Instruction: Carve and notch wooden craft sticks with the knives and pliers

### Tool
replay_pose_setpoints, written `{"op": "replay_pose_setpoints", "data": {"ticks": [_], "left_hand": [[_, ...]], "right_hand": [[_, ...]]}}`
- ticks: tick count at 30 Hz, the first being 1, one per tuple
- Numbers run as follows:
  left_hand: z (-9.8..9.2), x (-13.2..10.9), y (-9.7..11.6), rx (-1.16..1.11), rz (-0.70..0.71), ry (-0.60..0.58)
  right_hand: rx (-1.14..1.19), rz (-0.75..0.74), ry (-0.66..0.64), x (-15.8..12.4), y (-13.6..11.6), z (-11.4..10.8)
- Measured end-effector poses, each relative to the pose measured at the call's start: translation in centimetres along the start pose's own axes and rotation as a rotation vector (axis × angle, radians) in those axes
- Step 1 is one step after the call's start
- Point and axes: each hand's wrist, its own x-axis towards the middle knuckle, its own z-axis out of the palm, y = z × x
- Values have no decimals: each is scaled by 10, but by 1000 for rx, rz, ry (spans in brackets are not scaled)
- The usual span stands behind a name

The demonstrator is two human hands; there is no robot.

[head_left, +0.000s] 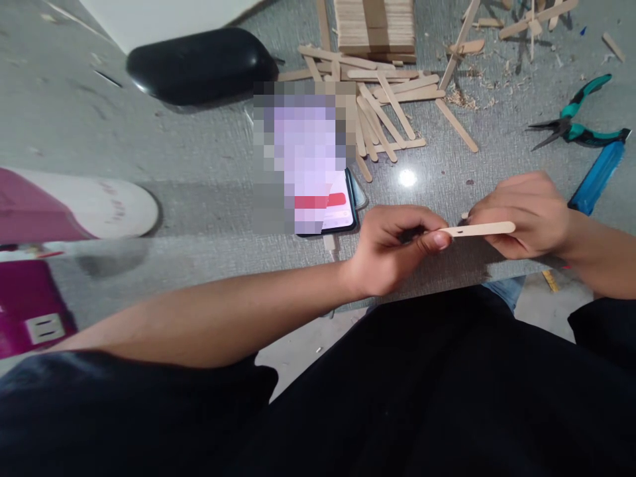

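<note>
My left hand (397,248) pinches one end of a wooden craft stick (487,229) between thumb and fingers. The stick points right, and a small dark slot shows in it near my thumb. Just behind the stick's free end is my right hand (527,215), its fingers curled closed. A small pale tip (465,216) shows beside those fingers; whatever they hold is mostly hidden. Beyond my hands lies a loose pile of craft sticks (387,109), with a bundled stack of sticks (390,30) behind it.
A plugged-in phone (340,212), partly blurred out, lies left of my hands. Green-handled pliers (566,126) and a blue-handled tool (599,175) are at the right. A black case (203,65) sits back left, a pink-and-white object (79,205) far left. Wood shavings (462,99) litter the table.
</note>
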Motion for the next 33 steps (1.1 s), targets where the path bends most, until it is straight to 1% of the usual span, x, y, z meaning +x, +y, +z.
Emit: {"op": "replay_pose_setpoints", "data": {"ticks": [3,5,7,10,14,17,19,22,26,33], "left_hand": [[2,0,1,-24,-24,43],[5,0,2,-25,-66,106],[7,-2,1,-34,-123,176],[10,-3,0,-58,-172,214],[13,-4,-2,-16,-206,206],[15,-4,-3,19,-209,194],[16,-4,-3,43,-201,178],[14,-6,-4,68,-169,154],[12,-8,-6,93,-111,124],[11,-7,-5,132,-88,141]], "right_hand": [[-106,-130,82,2,4,-3],[-114,-121,136,4,5,-5],[-91,-85,146,6,0,-5],[5,29,137,8,-15,-3],[194,334,95,15,-37,-1],[381,526,41,21,-44,0],[469,600,32,24,-45,1],[524,664,41,27,-45,4],[545,696,50,30,-46,5],[572,736,43,32,-47,3]]}}
